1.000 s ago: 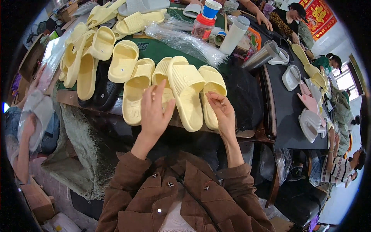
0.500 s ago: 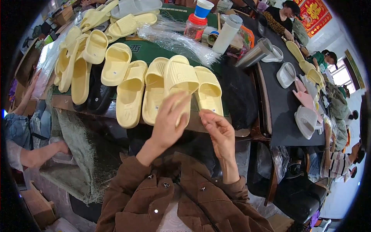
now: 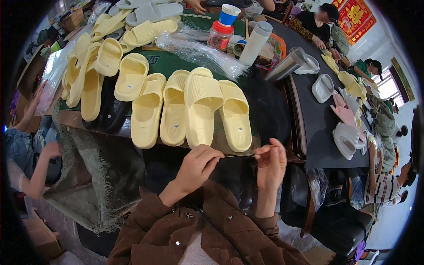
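Note:
A thin thread-like strand stretches between my hands, just off the table's near edge. My left hand pinches one end between thumb and fingers. At the other end, my right hand has its thumb and index finger pressed together on the strand. Directly beyond them lie yellow slide slippers: a ribbed-strap slipper overlaps its neighbour, and another slipper lies to the right. Further left is one more yellow slipper. Neither hand touches a slipper.
A bundle of clear plastic strands lies behind the slippers. Nearby stand a red-lidded jar with a blue-and-white cup on top, a white bottle and a steel tumbler. A black chair is at right. Other people sit around the tables.
Both hands have drawn back from the slippers toward me and apart, the right one moving rightward. The left hand, blurred over a slipper before, now pinches the strand stretched across to the right.

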Tool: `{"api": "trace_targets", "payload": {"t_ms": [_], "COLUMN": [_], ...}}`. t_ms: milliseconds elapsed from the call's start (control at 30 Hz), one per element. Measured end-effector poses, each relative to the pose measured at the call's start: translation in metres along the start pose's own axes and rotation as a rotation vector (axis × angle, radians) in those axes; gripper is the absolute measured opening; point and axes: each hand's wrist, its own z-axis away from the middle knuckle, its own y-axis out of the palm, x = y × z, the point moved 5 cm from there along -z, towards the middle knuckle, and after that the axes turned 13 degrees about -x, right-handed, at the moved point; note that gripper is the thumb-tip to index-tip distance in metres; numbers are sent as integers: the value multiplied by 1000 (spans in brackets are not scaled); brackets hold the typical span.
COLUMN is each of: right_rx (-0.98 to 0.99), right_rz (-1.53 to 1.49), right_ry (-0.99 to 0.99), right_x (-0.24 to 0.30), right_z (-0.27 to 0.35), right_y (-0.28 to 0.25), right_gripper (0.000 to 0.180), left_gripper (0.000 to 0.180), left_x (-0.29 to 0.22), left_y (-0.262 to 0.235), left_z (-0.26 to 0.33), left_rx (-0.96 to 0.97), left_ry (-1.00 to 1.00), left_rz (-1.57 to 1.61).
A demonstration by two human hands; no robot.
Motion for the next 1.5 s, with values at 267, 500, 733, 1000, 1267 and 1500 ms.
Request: {"api": "trace_targets", "payload": {"t_ms": [267,500,733,1000,1267,1500], "right_rx": [-141,-163,-197,-204,-101,94], "right_rz": [-153,-185,-146,-181,-46,97], "right_ry": [-249,-354,-379,-207,19,169], "right_x": [50,67,70,53,24,-5], "right_z": [-14,-23,-25,-27,-21,-4], "right_y": [-30,-43,-59,-50,-30,1], "right_gripper": [33,38,22,32,27,8], "left_gripper": [11,11,16,18,21,23], "left_x": [1,-14,-27,-31,-39,-32], "left_y": [-24,-42,-63,-68,-62,-55], "left_z": [8,3,-3,-2,4,5], "left_rx": [-147,-141,-221,-211,-271,-276], "left_ry": [44,250,355,382,507,506], "left_rz": [-113,-323,-377,-372,-663,-509]}}
